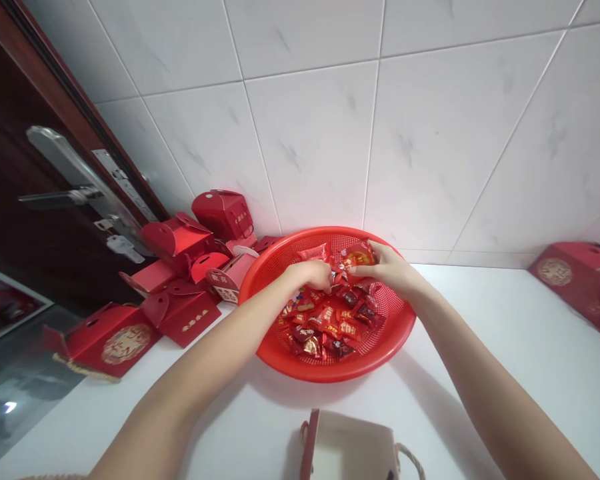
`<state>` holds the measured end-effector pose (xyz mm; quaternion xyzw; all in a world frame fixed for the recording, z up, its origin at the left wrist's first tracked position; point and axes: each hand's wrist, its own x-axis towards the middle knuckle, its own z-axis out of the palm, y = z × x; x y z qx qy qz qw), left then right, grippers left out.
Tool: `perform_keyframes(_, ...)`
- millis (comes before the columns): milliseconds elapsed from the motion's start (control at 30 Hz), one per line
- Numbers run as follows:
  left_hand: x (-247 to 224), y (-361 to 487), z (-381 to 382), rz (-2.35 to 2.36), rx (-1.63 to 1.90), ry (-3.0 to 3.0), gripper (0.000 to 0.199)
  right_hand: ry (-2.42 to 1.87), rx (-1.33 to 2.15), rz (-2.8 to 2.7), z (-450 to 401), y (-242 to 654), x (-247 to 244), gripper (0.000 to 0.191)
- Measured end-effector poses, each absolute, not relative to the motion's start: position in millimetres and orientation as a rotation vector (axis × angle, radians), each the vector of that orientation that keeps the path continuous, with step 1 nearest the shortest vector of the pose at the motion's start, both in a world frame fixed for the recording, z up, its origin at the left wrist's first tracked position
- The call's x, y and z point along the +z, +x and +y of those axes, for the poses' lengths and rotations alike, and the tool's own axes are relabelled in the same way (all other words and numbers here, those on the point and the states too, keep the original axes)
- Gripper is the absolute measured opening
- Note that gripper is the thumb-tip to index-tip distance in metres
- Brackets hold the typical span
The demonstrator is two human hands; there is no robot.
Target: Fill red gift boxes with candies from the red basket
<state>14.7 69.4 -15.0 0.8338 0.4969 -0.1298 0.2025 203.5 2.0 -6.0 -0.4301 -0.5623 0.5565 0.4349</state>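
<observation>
A red plastic basket [397, 343] with a mesh wall holds several red wrapped candies [325, 319]. Over its back part, my left hand [314, 275] reaches in with curled fingers, pinching a small wrapped candy [336, 279]; the fingertips are partly hidden. On the right side of the basket, my right hand [393, 267] has thumb and fingers closed on a red candy packet [357, 256] with gold print. Nearest me, an opened box [353, 447] with a pale inside and a rope handle stands on the white table, cut off by the bottom edge.
Several red gift boxes [187, 313] are heaped left of the basket, by a dark door with a metal handle [55, 199] and keys [125, 248]. Another red box [575, 280] lies at the far right. A tiled wall [310, 133] rises behind the white table [460, 313].
</observation>
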Motion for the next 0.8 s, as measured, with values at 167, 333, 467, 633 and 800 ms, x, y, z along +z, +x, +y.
perform_keyframes(167, -4.8, 24.5, 62.2, 1.424, -0.585, 2.323, 0.015, -1.098, 1.335, -1.382, 1.7, 206.9, -15.7, 0.036)
perform_keyframes(333, 3.6, 23.9, 59.6, 1.403, -0.619, 2.334, 0.022, -1.107, 1.362, -1.353, -1.8, 206.7, -13.0, 0.032)
perform_keyframes(467, 6.2, 23.8, 58.3, 1.401, -0.584, 2.327, 0.023, -1.062, 1.386, -1.311, 1.4, 207.7, -11.1, 0.034)
perform_keyframes(633, 5.0, 23.2, 59.7, 1.439, -0.506, 2.33, 0.019, -1.031, 1.402, -1.308, 3.2, 209.5, -10.6, 0.039)
perform_keyframes(800, 4.5, 23.0, 59.4, 1.33, -0.313, 2.353, 0.019, -1.037, 1.4, -1.305, 1.2, 209.1, -9.4, 0.035)
